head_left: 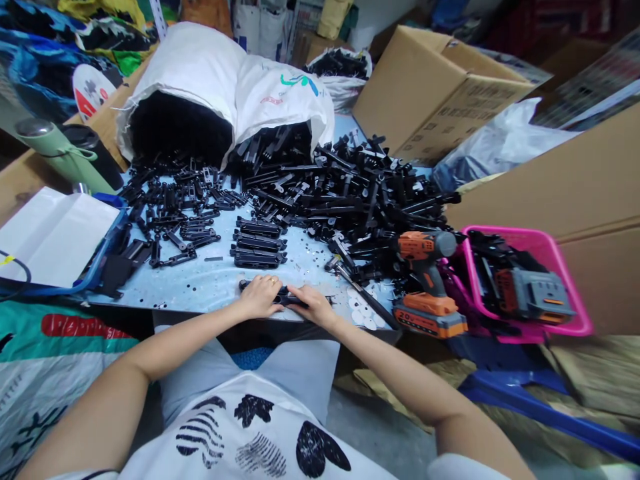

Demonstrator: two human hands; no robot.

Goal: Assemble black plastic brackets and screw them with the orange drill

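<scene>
Near the table's front edge, my left hand (261,297) and my right hand (313,305) are both closed on one long black plastic part (286,297). The part lies crosswise, low over the blue tabletop (220,283), and my fingers cover much of it. Just beyond it sits a neat stack of similar black parts (259,243). Small black link-like pieces (193,223) are scattered to the left of the stack. A big heap of long black parts (340,187) spreads behind and to the right. A hammer (357,287) lies to the right of my right hand.
An orange cordless drill (425,280) stands on the right, beside a pink basket (575,293) of black parts. Two white sacks (200,67) open onto the table at the back. A cardboard box (425,93), a green bottle (65,153) and a blue tray (107,250) surround the work area.
</scene>
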